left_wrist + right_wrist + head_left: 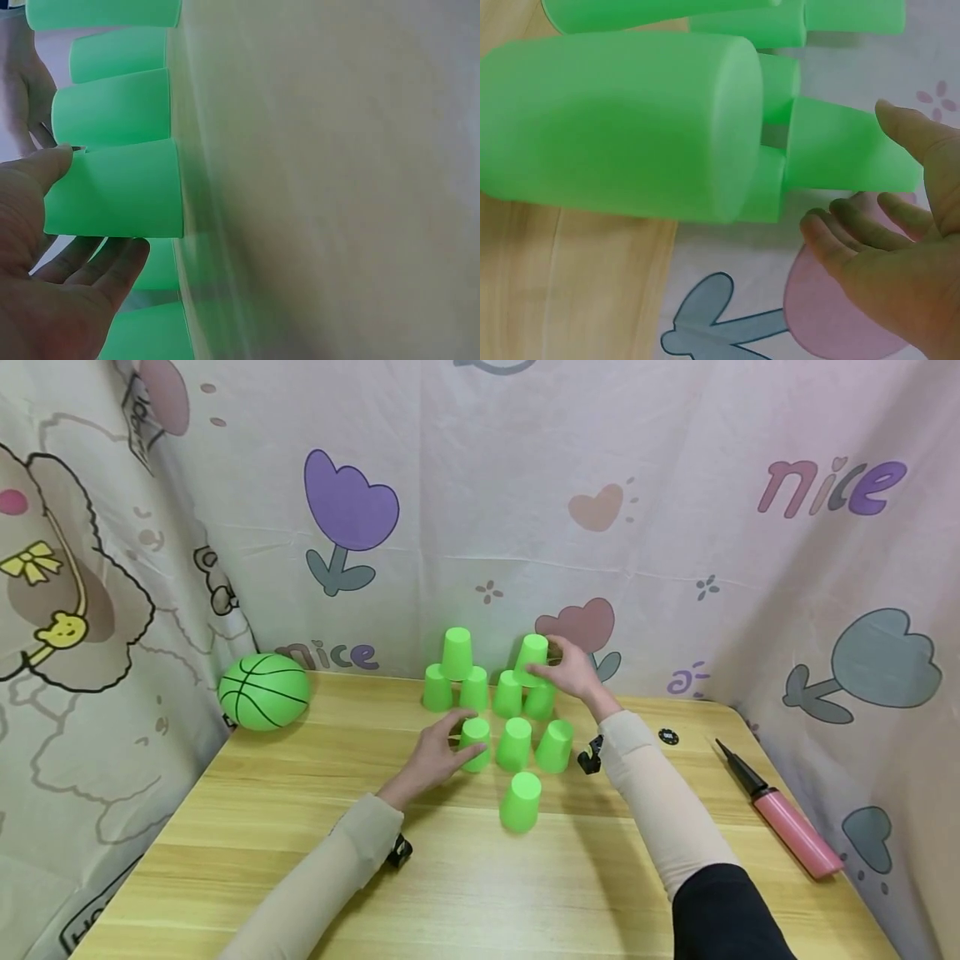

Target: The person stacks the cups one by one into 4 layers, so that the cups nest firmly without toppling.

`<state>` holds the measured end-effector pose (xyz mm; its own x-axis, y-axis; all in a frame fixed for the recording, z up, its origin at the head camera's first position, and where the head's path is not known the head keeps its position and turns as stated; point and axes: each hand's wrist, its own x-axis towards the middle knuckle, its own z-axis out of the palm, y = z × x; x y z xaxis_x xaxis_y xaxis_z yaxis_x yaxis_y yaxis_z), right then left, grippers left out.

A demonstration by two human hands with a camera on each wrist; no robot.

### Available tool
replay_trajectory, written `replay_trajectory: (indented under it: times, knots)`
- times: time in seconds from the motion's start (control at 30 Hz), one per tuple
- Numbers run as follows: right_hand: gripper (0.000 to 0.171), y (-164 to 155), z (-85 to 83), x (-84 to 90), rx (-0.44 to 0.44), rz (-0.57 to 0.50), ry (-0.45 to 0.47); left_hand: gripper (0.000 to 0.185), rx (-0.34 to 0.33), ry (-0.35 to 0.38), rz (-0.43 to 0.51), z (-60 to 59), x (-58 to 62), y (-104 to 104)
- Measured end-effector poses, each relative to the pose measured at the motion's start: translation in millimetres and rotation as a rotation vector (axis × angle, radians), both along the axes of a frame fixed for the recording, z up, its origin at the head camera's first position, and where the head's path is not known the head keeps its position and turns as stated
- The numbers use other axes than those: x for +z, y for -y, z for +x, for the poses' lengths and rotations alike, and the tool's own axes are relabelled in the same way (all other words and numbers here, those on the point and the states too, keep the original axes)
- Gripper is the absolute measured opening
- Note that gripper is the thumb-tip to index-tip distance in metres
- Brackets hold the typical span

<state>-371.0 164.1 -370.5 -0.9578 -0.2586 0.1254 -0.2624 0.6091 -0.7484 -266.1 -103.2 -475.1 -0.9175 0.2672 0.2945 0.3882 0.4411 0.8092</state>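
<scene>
Several green plastic cups stand upside down on the table. My left hand (438, 750) has its thumb and fingers round the left cup (476, 747) of a row of three. In the left wrist view, the thumb lies along one side of that cup (120, 191) and the fingertips at the other. At the back right, my right hand (573, 668) is beside the top cup (532, 658), which rests across two lower cups (507, 695). The right wrist view shows this hand's thumb (907, 124) overlapping the top cup, its fingers spread and loosely bent below.
Another three-cup stack (457, 653) stands at the back left. A single cup (521, 803) is in front of the row. A green ball (264, 692) sits at the left corner; a pink hand pump (795, 831) and a black disc (668, 737) lie right. A patterned curtain (480, 485) hangs behind.
</scene>
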Motion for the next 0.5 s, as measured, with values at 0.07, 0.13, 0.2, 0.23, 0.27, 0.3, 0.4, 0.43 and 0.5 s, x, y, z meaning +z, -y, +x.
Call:
replay_trajectory:
  times: [0.07,0.13,0.2,0.23,0.27,0.3,0.4,0.43,0.5]
  knots:
    - [0.082,-4,3.5,2.4,-0.008,-0.003,-0.01,0.059,0.006,0.003,0.005,-0.6,1.7,-1]
    - [0.079,-9,7.5,3.9,-0.013,-0.015,-0.013,0.06,0.01,-0.002,0.011,-1.2,4.6,-1]
    - [0.077,-14,11.6,3.8,-0.021,-0.031,-0.012,0.06,0.012,-0.005,0.02,-2.0,9.0,-1]
    - [0.076,-17,14.2,3.6,-0.025,-0.041,-0.012,0.06,0.011,-0.01,0.024,-2.6,11.6,-1]
    - [0.076,-19,17.0,3.1,-0.029,-0.051,-0.012,0.059,0.013,-0.014,0.027,-3.6,14.3,-1]
    - [0.075,-22,20.0,2.3,-0.03,-0.062,-0.01,0.059,0.014,-0.023,0.025,-4.7,17.1,-1]
    - [0.074,-31,30.6,-1.4,-0.034,-0.082,-0.005,0.059,0.027,-0.045,0.016,-9.4,26.7,-2]
    - [0.073,-34,34.7,-2.9,-0.034,-0.085,-0.003,0.06,0.03,-0.052,0.018,-11.4,30.1,-2]
    - [0.072,-38,42.3,-6.9,-0.033,-0.088,0.0,0.061,0.037,-0.062,0.017,-15.7,37.1,-4]
